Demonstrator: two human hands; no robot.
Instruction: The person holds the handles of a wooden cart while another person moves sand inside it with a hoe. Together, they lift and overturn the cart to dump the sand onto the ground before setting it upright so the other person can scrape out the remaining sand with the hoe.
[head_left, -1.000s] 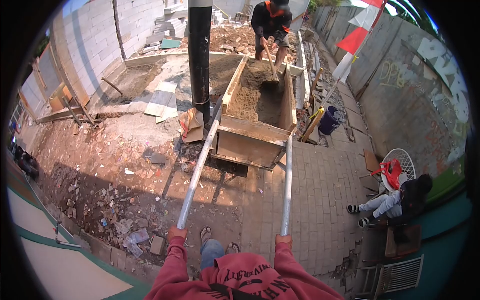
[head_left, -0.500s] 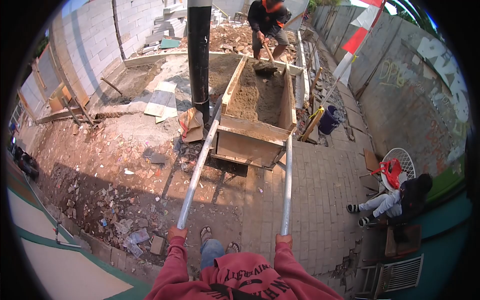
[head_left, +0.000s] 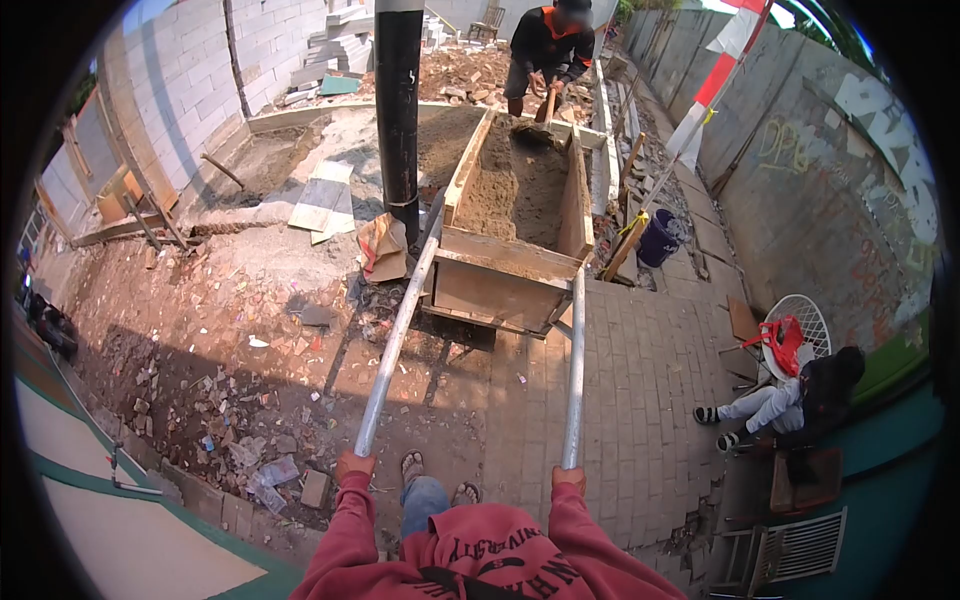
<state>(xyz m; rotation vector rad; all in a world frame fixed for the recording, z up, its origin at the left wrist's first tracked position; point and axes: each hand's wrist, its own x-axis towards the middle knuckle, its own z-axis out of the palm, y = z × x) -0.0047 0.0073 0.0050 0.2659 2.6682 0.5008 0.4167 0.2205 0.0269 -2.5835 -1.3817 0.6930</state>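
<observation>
Two metal handles (head_left: 576,370) reach back from a wooden cart (head_left: 500,295) that sits straight ahead of the wearer, on the ground where brick paving (head_left: 645,370) meets rubble (head_left: 215,400). The left hand (head_left: 355,465) is wrapped around the end of one handle, and the right hand (head_left: 568,478) is closed around the end of the other, both arms stretched forward in pink sleeves (head_left: 340,530). Sand (head_left: 512,195) fills much of the cart. At its far end, a co-worker (head_left: 550,50) leans forward with both hands on a shovel (head_left: 540,133), its blade at the sand; whether it touches is hard to tell. Just left of the cart stand a black post (head_left: 397,130) and a crumpled paper bag (head_left: 383,250). To the right are a dark blue bucket (head_left: 659,240) and, farther off, a seated person (head_left: 828,390) beside a white chair (head_left: 812,320) holding a red bag (head_left: 785,345).
</observation>
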